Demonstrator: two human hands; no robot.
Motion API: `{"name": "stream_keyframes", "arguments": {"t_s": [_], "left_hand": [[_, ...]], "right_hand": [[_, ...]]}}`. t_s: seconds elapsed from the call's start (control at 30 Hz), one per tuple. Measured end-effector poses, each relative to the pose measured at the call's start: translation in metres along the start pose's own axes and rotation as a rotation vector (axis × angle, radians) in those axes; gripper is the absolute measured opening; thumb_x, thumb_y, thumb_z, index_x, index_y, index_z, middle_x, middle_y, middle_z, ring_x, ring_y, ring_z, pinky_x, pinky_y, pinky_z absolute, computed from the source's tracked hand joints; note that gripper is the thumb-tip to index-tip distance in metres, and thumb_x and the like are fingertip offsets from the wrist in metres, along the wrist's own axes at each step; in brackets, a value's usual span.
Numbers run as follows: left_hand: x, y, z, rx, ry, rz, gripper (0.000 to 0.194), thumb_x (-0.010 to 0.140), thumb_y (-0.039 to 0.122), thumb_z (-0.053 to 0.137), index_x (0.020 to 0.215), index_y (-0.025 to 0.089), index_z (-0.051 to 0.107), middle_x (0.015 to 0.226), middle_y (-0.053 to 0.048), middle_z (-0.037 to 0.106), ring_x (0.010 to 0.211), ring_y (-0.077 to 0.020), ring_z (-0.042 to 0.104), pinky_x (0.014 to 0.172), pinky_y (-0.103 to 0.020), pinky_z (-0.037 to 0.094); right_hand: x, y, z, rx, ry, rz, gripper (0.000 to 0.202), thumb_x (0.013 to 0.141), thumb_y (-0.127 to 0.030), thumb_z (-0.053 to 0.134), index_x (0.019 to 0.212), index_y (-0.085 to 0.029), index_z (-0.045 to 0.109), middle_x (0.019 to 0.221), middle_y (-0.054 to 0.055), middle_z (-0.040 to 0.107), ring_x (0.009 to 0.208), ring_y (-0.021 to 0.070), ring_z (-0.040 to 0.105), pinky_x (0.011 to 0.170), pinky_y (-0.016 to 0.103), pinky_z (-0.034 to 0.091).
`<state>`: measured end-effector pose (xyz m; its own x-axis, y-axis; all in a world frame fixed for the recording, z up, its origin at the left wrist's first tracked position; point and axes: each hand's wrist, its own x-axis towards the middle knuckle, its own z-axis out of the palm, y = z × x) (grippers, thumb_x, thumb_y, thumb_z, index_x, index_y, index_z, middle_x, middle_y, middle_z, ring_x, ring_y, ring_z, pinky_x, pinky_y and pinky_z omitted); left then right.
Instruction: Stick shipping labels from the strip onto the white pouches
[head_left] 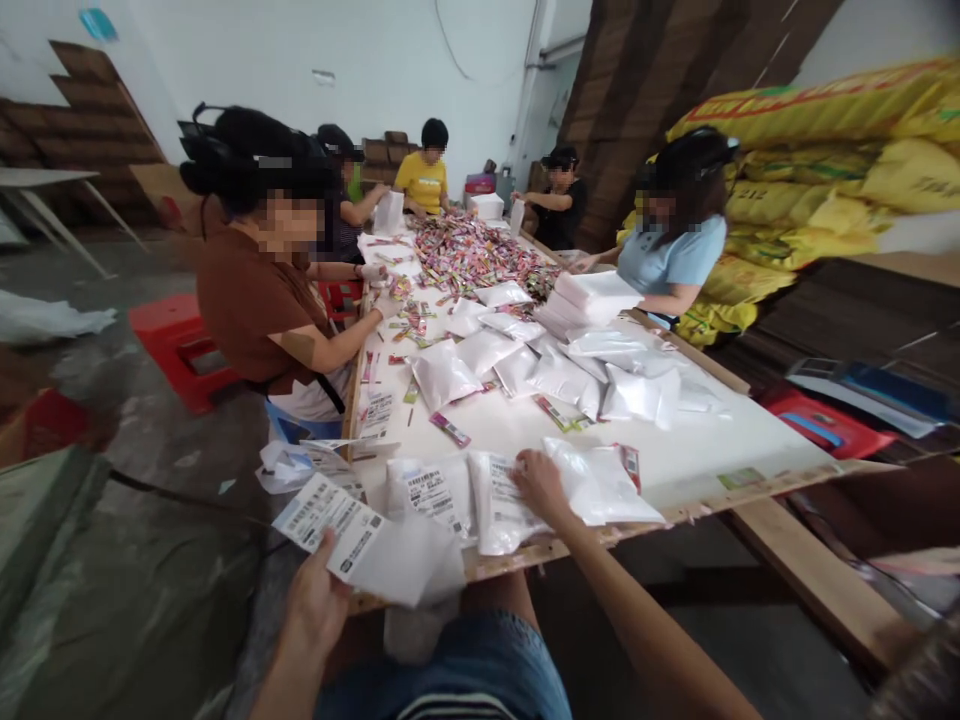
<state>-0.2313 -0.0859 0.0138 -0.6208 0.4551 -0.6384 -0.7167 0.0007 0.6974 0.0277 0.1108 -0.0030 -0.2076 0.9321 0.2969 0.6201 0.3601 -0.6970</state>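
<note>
A strip of white shipping labels (330, 522) with printed barcodes is gripped in my left hand (319, 595), near the table's front edge. Its blank, pale end (416, 560) droops to the right over that edge. My right hand (541, 487) rests its bent fingers on the label side of a white packet (504, 530); the thumb is hard to see. Left of it lies another labelled white packet (431, 495). Just right of that hand is a white packet (604, 485) with no label showing.
White packets (442, 375) lie across the mid-table beside a stack of white pouches (585, 300). A heap of small colourful sachets (480, 255) spreads farther back. Several co-workers sit around the table, one in a brown shirt (251, 290) at left. A red stool (180, 350) and yellow sacks (802, 190) flank them.
</note>
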Motion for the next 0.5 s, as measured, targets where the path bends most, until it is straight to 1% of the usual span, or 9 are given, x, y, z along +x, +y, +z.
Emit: {"name": "stream_keyframes", "arguments": {"t_s": [0.07, 0.1, 0.17, 0.23, 0.3, 0.33, 0.4, 0.47, 0.5], "left_hand": [[-0.008, -0.002, 0.0, 0.08, -0.063, -0.027, 0.029, 0.085, 0.014, 0.052, 0.113, 0.008, 0.059, 0.069, -0.007, 0.072, 0.057, -0.0188, 0.068, 0.053, -0.029, 0.056], [-0.012, -0.003, 0.001, 0.104, -0.098, -0.028, 0.028, 0.085, 0.015, 0.053, 0.111, 0.007, 0.059, 0.072, -0.009, 0.073, 0.059, -0.0203, 0.068, 0.055, -0.031, 0.057], [-0.019, -0.008, 0.003, 0.126, -0.183, -0.021, 0.029, 0.084, 0.017, 0.055, 0.11, 0.006, 0.06, 0.082, -0.013, 0.074, 0.069, -0.0236, 0.07, 0.062, -0.034, 0.058], [-0.024, -0.012, 0.007, 0.157, -0.267, -0.043, 0.033, 0.081, 0.021, 0.06, 0.111, 0.007, 0.061, 0.09, -0.015, 0.073, 0.081, -0.0275, 0.07, 0.07, -0.038, 0.058], [-0.03, -0.016, 0.011, 0.204, -0.355, -0.031, 0.04, 0.077, 0.024, 0.067, 0.115, 0.011, 0.061, 0.098, -0.014, 0.073, 0.094, -0.0292, 0.067, 0.08, -0.04, 0.056], [-0.033, -0.017, 0.013, 0.235, -0.402, -0.009, 0.044, 0.074, 0.024, 0.07, 0.115, 0.013, 0.061, 0.102, -0.013, 0.072, 0.1, -0.0292, 0.065, 0.086, -0.04, 0.054], [-0.038, -0.02, 0.016, 0.334, -0.489, 0.049, 0.046, 0.064, 0.022, 0.078, 0.108, 0.015, 0.066, 0.105, -0.011, 0.072, 0.111, -0.0301, 0.059, 0.096, -0.041, 0.047], [-0.042, -0.022, 0.017, 0.443, -0.532, 0.077, 0.044, 0.049, 0.012, 0.085, 0.091, 0.014, 0.072, 0.103, -0.011, 0.072, 0.118, -0.0326, 0.054, 0.104, -0.04, 0.04], [-0.043, -0.022, 0.017, 0.466, -0.548, 0.048, 0.04, 0.046, 0.01, 0.085, 0.084, 0.013, 0.073, 0.101, -0.012, 0.073, 0.12, -0.0339, 0.052, 0.105, -0.04, 0.039]], "right_hand": [[-0.011, 0.021, 0.02, -0.134, -0.049, -0.071, 0.043, 0.083, -0.039, 0.05, 0.118, -0.015, 0.055, 0.115, 0.018, 0.057, 0.108, 0.0301, 0.05, 0.095, 0.049, 0.035], [-0.017, 0.028, 0.027, -0.21, -0.119, -0.15, 0.051, 0.083, -0.041, 0.05, 0.127, -0.016, 0.049, 0.127, 0.018, 0.051, 0.119, 0.0312, 0.044, 0.101, 0.051, 0.03], [-0.027, 0.033, 0.033, -0.334, -0.333, -0.324, 0.067, 0.081, -0.049, 0.052, 0.139, -0.017, 0.038, 0.142, 0.017, 0.039, 0.133, 0.0321, 0.031, 0.11, 0.053, 0.017], [-0.032, 0.028, 0.031, -0.377, -0.51, -0.391, 0.088, 0.073, -0.06, 0.058, 0.144, -0.015, 0.031, 0.148, 0.018, 0.03, 0.139, 0.0364, 0.019, 0.11, 0.059, 0.005], [-0.036, 0.012, 0.024, -0.33, -0.528, -0.331, 0.105, 0.065, -0.066, 0.062, 0.146, -0.011, 0.024, 0.15, 0.022, 0.023, 0.139, 0.0404, 0.013, 0.108, 0.064, 0.003], [-0.04, 0.0, 0.02, -0.243, -0.5, -0.298, 0.109, 0.063, -0.066, 0.065, 0.146, -0.011, 0.022, 0.149, 0.023, 0.024, 0.139, 0.0397, 0.016, 0.108, 0.063, 0.009], [-0.053, -0.029, 0.015, 0.019, -0.447, -0.291, 0.102, 0.065, -0.059, 0.069, 0.144, -0.013, 0.025, 0.143, 0.021, 0.037, 0.133, 0.0328, 0.033, 0.107, 0.053, 0.027], [-0.071, -0.059, 0.013, 0.265, -0.411, -0.374, 0.062, 0.076, -0.042, 0.065, 0.13, -0.02, 0.044, 0.125, 0.011, 0.056, 0.116, 0.0225, 0.051, 0.097, 0.039, 0.042], [-0.079, -0.073, 0.013, 0.339, -0.381, -0.408, 0.04, 0.081, -0.031, 0.061, 0.119, -0.022, 0.053, 0.112, 0.007, 0.062, 0.107, 0.019, 0.056, 0.091, 0.034, 0.046]]}}
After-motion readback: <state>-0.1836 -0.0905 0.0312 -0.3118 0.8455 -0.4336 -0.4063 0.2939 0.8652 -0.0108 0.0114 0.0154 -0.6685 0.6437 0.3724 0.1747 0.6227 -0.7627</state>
